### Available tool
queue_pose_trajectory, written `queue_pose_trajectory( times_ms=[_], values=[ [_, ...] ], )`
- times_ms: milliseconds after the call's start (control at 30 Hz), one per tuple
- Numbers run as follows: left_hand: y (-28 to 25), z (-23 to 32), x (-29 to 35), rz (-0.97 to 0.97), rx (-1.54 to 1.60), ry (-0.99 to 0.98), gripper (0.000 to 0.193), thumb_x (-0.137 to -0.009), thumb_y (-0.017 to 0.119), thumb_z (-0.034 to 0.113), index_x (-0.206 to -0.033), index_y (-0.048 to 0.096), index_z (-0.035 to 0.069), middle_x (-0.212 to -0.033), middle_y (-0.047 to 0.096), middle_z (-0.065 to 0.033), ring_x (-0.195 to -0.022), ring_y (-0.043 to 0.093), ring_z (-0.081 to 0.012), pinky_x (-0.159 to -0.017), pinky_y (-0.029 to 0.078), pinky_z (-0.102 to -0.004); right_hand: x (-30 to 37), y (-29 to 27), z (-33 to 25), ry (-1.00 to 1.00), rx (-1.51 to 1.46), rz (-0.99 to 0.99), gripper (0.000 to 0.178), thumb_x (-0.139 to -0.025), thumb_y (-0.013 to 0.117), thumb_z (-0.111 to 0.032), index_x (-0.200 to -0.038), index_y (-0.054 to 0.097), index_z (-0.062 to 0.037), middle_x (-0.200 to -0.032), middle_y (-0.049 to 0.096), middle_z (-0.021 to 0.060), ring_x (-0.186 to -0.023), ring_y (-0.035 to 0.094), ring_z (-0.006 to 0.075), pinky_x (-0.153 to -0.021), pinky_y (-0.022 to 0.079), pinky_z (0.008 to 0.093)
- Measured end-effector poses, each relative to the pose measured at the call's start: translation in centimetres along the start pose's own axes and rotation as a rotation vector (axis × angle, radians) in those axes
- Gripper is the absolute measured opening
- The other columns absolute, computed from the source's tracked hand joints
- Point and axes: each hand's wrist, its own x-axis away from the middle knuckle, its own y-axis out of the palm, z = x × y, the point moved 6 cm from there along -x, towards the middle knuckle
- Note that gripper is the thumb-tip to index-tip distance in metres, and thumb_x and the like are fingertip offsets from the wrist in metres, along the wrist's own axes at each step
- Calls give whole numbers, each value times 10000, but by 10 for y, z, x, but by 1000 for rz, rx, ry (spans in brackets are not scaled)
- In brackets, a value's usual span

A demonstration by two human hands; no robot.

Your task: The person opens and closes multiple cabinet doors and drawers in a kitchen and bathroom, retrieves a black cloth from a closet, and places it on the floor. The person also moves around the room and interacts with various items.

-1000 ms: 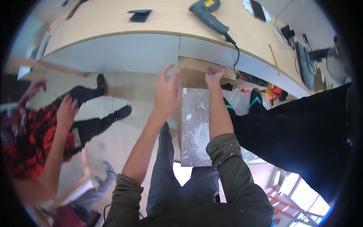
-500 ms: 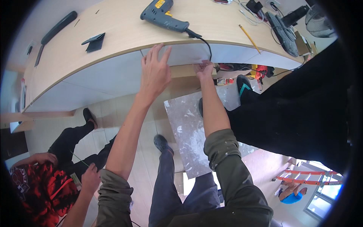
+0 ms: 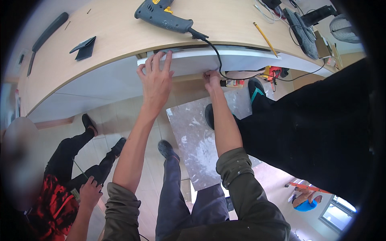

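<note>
A white drawer front (image 3: 189,62) stands slightly out from beneath the pale wooden desktop (image 3: 116,28), with a dark gap above it. Over its top edge, near the left end, hook the fingertips of my left hand (image 3: 156,82). My right hand (image 3: 212,80) is closed at the lower edge, its fingertips partly hidden under the panel. A grey power drill with yellow parts (image 3: 165,19) lies on the desktop above the drawer. Its black cord (image 3: 219,58) hangs down across the drawer front, close to my right hand.
On the desktop lie a pencil (image 3: 265,39), a folded black case (image 3: 85,49) and a long dark-handled tool (image 3: 50,32). A fan (image 3: 345,29) stands far right. A white-stained board (image 3: 197,136) covers floor below. People are close by at left (image 3: 56,201) and right (image 3: 313,128).
The drawer front has come out from under the desktop, opening a gap. My left fingers have moved onto its top edge; my right hand has curled at its lower edge. My view has shifted slightly.
</note>
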Motion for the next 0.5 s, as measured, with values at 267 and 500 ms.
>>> queue_pose_trajectory(
  times_ms=[267, 500],
  values=[
    [18, -9, -11, 89, -10, -52, 364, -821, 708, 175, -1179, 681, 235, -1211, 514, -65, -1183, 449, -285, -983, 291, -495, 6, 5, -6, -127, 8, -68, 162, -794, 459, 88, -878, 506, -42, -913, 509, 95, -847, 503, 239, -771, 524, 414],
    [14, 2, -4, 249, 77, -57, 261, -812, 689, 60, -1071, 662, 81, -1142, 550, -148, -1183, 498, -323, -1109, 215, -520, 11, 2, -7, -105, 27, -57, 207, -776, 454, 90, -953, 499, -7, -965, 512, 108, -915, 501, 266, -820, 459, 446]
  ],
)
